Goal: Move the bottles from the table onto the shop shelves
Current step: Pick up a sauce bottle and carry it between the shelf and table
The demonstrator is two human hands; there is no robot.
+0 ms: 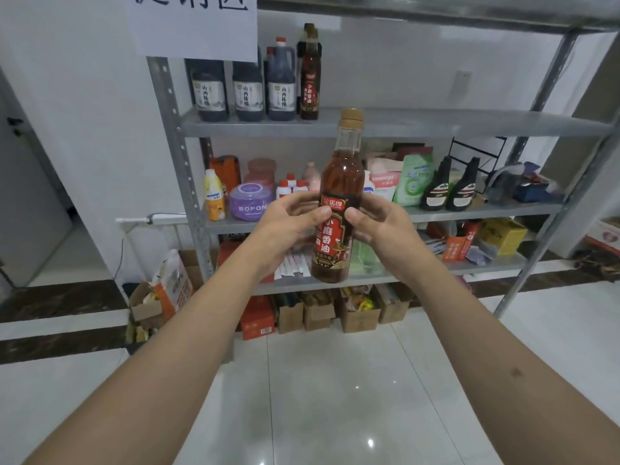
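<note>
I hold a sesame oil bottle (pixel 339 193) with a tan cap and a red label upright in front of the metal shelf unit (pixel 419 124). My left hand (pixel 288 223) grips its left side, and my right hand (pixel 379 226) grips its right side, thumbs on the label. On the upper shelf stand three dark vinegar jugs (pixel 248 90) and a matching sesame oil bottle (pixel 309 78) at their right.
The middle shelf (pixel 469 211) holds a purple tub, a yellow bottle, green pouches and two black spray bottles. Lower shelves and cardboard boxes (pixel 359 313) on the floor are crowded with goods. The shiny tiled floor (pixel 335 397) lies below my arms. A paper sign (pixel 194 25) hangs top left.
</note>
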